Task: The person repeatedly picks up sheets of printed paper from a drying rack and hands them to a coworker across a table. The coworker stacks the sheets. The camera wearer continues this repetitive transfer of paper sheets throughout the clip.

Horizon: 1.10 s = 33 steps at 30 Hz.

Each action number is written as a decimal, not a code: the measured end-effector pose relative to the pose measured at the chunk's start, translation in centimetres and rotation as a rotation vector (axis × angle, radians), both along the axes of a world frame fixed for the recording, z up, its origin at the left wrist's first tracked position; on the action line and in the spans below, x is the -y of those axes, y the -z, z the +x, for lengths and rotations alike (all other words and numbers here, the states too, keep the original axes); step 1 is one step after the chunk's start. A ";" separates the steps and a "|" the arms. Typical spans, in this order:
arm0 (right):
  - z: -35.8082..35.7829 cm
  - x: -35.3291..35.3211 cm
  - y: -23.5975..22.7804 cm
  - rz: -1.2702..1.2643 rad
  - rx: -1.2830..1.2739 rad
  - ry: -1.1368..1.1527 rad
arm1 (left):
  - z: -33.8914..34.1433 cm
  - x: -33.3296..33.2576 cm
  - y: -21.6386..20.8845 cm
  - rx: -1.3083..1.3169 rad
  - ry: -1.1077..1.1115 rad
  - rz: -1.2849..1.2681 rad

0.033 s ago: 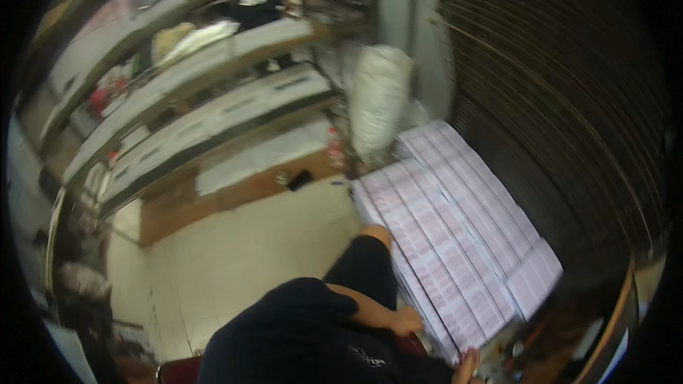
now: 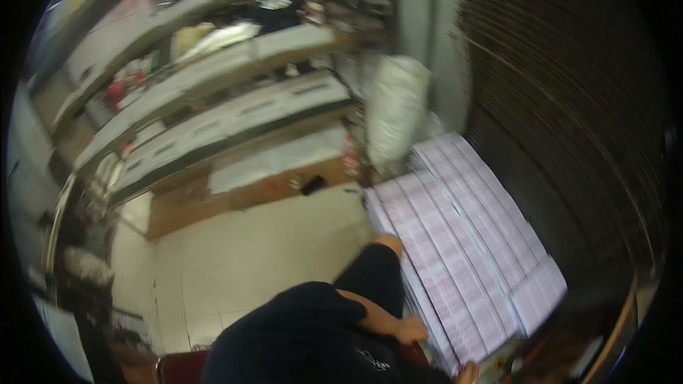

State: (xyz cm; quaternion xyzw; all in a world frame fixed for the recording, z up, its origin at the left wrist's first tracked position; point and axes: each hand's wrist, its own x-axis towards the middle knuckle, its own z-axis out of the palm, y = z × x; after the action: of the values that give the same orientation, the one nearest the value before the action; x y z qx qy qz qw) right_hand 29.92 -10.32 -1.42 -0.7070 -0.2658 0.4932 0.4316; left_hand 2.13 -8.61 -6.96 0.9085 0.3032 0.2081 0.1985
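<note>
My left hand hangs low beside the near left side of a broad block of stacked printed paper, next to my knee. Its fingers are blurred, so their hold cannot be made out. At the bottom edge of the picture, by the near end of the paper, my right hand is partly cut off. Its fingers look pressed together, and whatever they hold is hidden. The paper lies in long, close rows with pale pink and white print. A shorter stack sits at its right end.
Long shelves with cloth and goods run along the far left. A white wrapped bundle stands behind the paper, near a bottle with a red label. A dark ribbed shutter rises at right. A red seat shows below.
The whole view has shifted, with the surroundings sitting farther right and a little lower in the picture. My right hand shows less at the bottom edge. The paper stacks look unchanged.
</note>
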 end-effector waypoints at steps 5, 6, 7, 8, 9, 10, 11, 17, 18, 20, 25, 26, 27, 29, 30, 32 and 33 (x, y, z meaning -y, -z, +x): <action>-6.7 -4.1 -4.9 0.160 0.080 -0.206 | -2.0 -2.1 -5.7 -0.369 0.160 -0.100; -7.6 -4.7 -5.6 0.182 0.091 -0.264 | -3.1 -2.0 -6.9 -0.287 0.186 -0.153; -8.8 -5.4 -6.1 0.212 0.102 -0.320 | -4.4 -2.1 -7.5 -0.318 0.147 -0.137; -10.0 -5.9 -6.7 0.242 0.094 -0.382 | -5.9 -1.9 -7.7 -0.354 0.102 -0.123; -10.9 -6.7 -7.0 0.273 0.095 -0.438 | -7.2 -2.0 -7.9 -0.386 0.068 -0.110; -11.7 -7.3 -7.7 0.306 0.100 -0.490 | -8.8 -2.0 -8.9 -0.392 -0.006 -0.065; -12.2 -7.8 -8.1 0.335 0.108 -0.536 | -10.5 -2.0 -10.5 -0.392 -0.068 -0.022; -15.7 -9.1 -10.6 0.513 0.136 -0.765 | -14.9 0.3 -14.3 -0.314 -0.384 -0.005; -16.3 -9.1 -11.2 0.544 0.136 -0.799 | -14.8 0.5 -13.6 -0.278 -0.400 0.019; -17.3 -9.1 -12.1 0.602 0.149 -0.866 | -14.2 0.4 -13.5 -0.379 -0.366 0.009; -18.3 -9.4 -13.9 0.693 0.217 -0.949 | -13.2 -1.7 -12.9 -0.580 -0.263 -0.061; -18.8 -9.2 -14.4 0.714 0.211 -0.969 | -13.3 -1.1 -13.6 -0.616 -0.275 -0.065; -19.2 -9.0 -14.6 0.723 0.218 -0.988 | -13.7 -0.8 -13.6 -0.594 -0.264 -0.057; -19.8 -9.0 -15.2 0.742 0.239 -1.016 | -14.0 -0.7 -13.3 -0.600 -0.265 -0.044; -20.0 -9.0 -15.5 0.749 0.254 -1.025 | -13.9 -0.8 -13.1 -0.600 -0.263 -0.039; -19.9 -9.2 -16.0 0.757 0.287 -1.036 | -13.5 -0.9 -13.5 -0.577 -0.253 -0.022; -20.1 -9.4 -16.3 0.762 0.305 -1.039 | -13.2 -0.6 -14.5 -0.566 -0.256 -0.025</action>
State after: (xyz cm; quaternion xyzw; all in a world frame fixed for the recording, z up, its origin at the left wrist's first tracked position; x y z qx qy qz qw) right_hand 9.86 -0.89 14.92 -0.3464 -0.7863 0.4030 0.3151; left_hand -11.04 -7.97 7.50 0.8823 0.4609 -0.0334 0.0896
